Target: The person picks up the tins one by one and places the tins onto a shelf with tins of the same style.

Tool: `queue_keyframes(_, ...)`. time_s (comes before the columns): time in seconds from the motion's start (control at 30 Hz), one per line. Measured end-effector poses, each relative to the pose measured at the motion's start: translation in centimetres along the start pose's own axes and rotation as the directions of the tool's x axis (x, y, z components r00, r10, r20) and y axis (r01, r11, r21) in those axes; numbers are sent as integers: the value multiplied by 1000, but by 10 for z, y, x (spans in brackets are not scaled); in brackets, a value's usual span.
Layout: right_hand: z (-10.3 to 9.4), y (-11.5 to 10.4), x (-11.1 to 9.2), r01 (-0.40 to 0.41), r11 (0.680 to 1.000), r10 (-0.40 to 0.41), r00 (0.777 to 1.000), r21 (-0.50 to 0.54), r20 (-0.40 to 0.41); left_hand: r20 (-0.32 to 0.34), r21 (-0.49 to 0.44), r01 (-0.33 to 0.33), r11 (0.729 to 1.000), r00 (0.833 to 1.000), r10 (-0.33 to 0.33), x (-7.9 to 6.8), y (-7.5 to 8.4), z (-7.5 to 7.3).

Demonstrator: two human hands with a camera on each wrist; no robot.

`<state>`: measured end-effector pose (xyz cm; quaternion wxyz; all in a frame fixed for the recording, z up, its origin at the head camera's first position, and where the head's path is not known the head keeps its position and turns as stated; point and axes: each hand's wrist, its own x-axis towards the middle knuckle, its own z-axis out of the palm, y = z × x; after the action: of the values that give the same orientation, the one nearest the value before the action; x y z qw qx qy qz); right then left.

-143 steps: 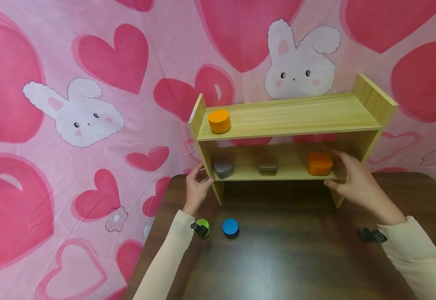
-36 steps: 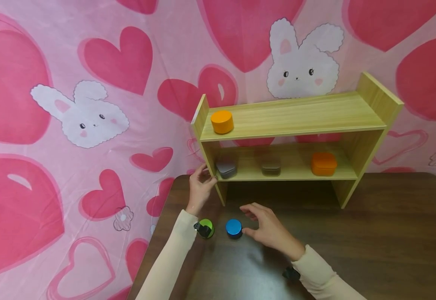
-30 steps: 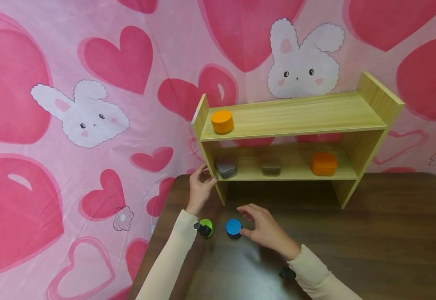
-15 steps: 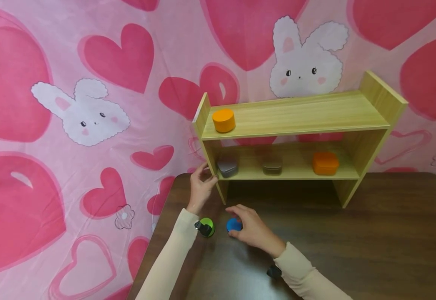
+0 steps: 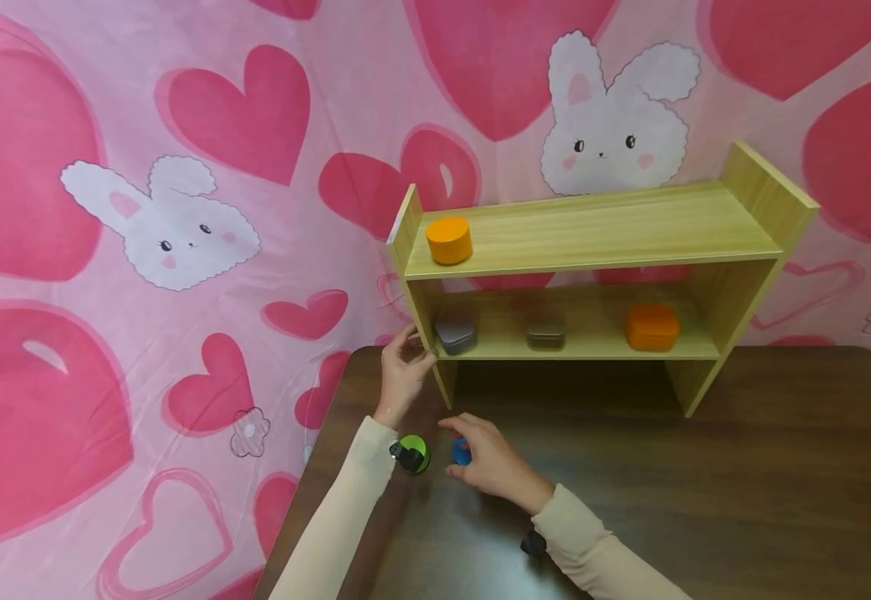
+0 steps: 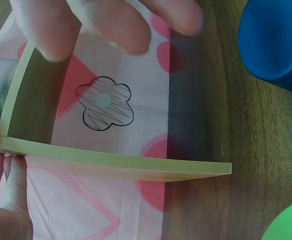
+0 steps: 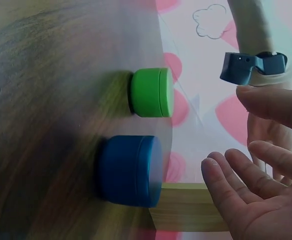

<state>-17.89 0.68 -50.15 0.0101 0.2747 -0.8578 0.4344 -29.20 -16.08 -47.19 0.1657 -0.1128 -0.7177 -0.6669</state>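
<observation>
My left hand point(image 5: 402, 379) pinches the left side panel of a light wooden two-tier shelf point(image 5: 593, 233); in the left wrist view the thumb and fingers sit on opposite sides of the panel edge. Over a blue round tin point(image 5: 461, 452) on the table hovers my right hand point(image 5: 491, 458), thumb and fingers spread and partly hiding it. The right wrist view has this blue tin point(image 7: 131, 170) apart from the fingers. Beside it stands a green round tin point(image 7: 148, 92), partly covered by the left wrist camera in the head view.
An orange round tin point(image 5: 449, 240) stands at the left of the top shelf. On the lower shelf sit a grey tin point(image 5: 456, 336), a second grey tin point(image 5: 546, 335) and an orange squarish tin point(image 5: 652, 327). The dark wooden table point(image 5: 630, 517) meets a pink patterned cloth point(image 5: 180, 350).
My right hand has left the orange squarish tin on the lower shelf and come down left, over the blue tin. My left hand has stayed at the shelf panel.
</observation>
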Motion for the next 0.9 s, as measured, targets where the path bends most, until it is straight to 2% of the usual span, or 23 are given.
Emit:
queue_keyframes(0.33, 14, -1, 6, 26, 1000, -26, 1000, -10, 16, -6, 7, 30, 1000, 1000, -30, 1, 2, 2)
queue_keyframes(0.67, 24, 2, 12, 23, 1000, -23, 999, -17, 48, -4, 8, 8, 1000, 1000, -8, 0, 1, 1)
queue_keyframes(0.9, 32, 1, 17, 35, 997, -31, 998, -72, 58, -1, 14, -5, 1000, 1000, 5, -1, 1, 0)
